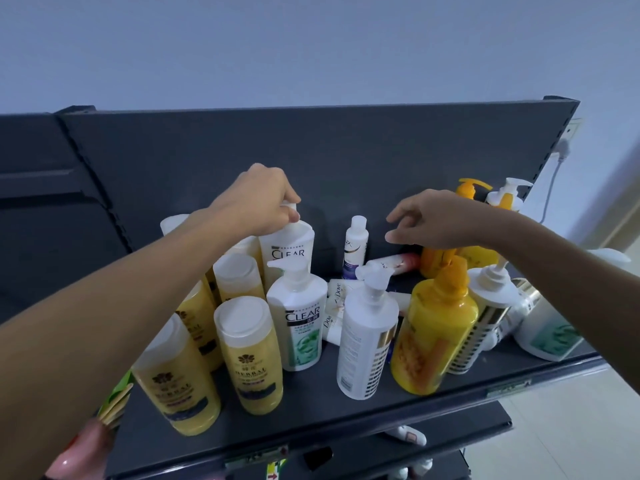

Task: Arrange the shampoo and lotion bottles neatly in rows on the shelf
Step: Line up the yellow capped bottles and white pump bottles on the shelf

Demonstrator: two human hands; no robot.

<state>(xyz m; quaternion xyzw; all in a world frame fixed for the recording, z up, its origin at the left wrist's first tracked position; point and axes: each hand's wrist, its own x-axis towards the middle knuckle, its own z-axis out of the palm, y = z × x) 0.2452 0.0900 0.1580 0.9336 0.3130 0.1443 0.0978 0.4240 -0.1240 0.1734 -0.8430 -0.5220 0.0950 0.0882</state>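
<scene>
Left hand (258, 199) pinches pump head of rear CLEAR bottle (289, 249), upright at back of shelf (311, 403), behind front CLEAR bottle (299, 323). Right hand (434, 220) spread, empty, above fallen pink-capped bottle (394, 263). Advice: seat rear bottle square behind front twin, label forward; avoid knocking neighbours.

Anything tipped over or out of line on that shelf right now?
Yes. A small pink-capped bottle lies on its side near the back, under the open right hand. White Dove bottles lie flat mid-shelf. At the right end, a large white bottle lies tipped over.
</scene>
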